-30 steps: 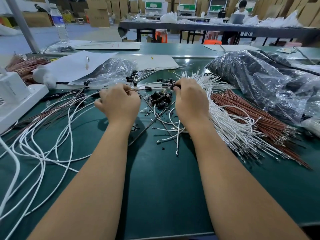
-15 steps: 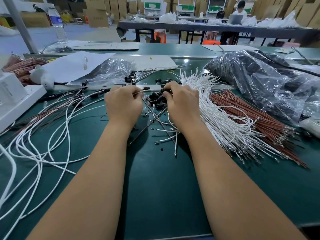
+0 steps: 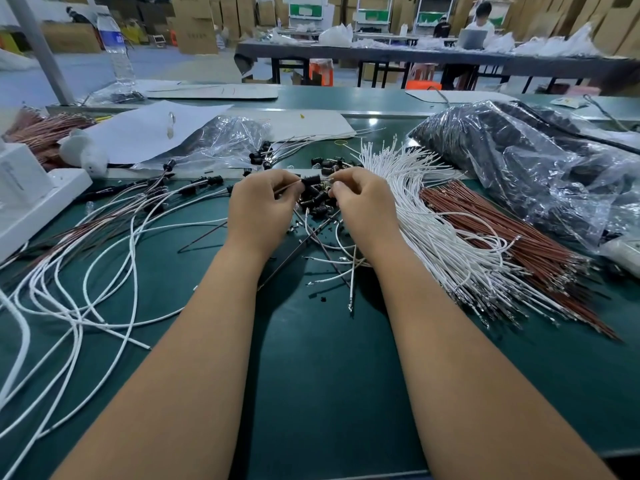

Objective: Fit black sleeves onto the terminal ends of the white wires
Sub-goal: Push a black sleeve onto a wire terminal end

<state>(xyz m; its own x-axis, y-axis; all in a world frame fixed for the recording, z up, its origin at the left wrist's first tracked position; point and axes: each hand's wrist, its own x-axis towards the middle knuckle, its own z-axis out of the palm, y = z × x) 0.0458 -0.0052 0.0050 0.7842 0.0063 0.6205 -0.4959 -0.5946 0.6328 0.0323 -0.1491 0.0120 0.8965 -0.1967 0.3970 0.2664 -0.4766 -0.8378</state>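
Black, a sleeve (image 3: 311,180) now hangs between the hands above the sleeve pile (image 3: 317,199) at twelve o'clock, the left hand (image 3: 261,206) pinching the wire (image 3: 287,187) and the right hand (image 3: 363,199) pinching its end, closer together than before.

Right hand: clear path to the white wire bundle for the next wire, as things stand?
Probably yes. The right hand sits right beside the white wire bundle, nothing between them, but its fingers are pinching the wire end by the black sleeve.
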